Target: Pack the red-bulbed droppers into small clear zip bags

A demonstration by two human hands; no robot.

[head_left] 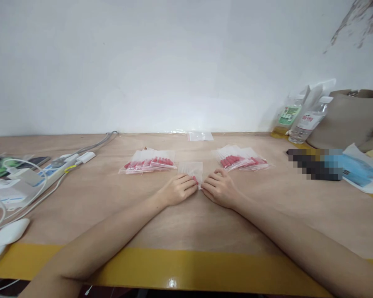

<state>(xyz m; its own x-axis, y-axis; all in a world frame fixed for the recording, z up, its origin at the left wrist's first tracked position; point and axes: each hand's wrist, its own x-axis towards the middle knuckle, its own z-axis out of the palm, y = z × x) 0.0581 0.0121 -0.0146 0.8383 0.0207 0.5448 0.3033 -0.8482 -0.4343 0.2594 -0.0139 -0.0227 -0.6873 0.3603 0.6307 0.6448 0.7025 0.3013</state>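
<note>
My left hand (178, 189) and my right hand (219, 188) meet at the middle of the wooden table (186, 223). Both pinch the near edge of a small clear zip bag (191, 170), which lies flat. A bit of red shows at my left fingertips, inside the bag or against it. A fanned pile of clear bags with red pieces (149, 162) lies just left of my hands. A similar pile (240, 159) lies to the right. Further back by the wall lies a stack of empty clear bags (200, 135).
A power strip with plugs and white cables (54, 167) covers the left side, with a white charger (9, 234) near the yellow front edge. Two plastic bottles (301, 118), a beige bag (351, 118) and blue-printed paper (360, 169) stand at the right.
</note>
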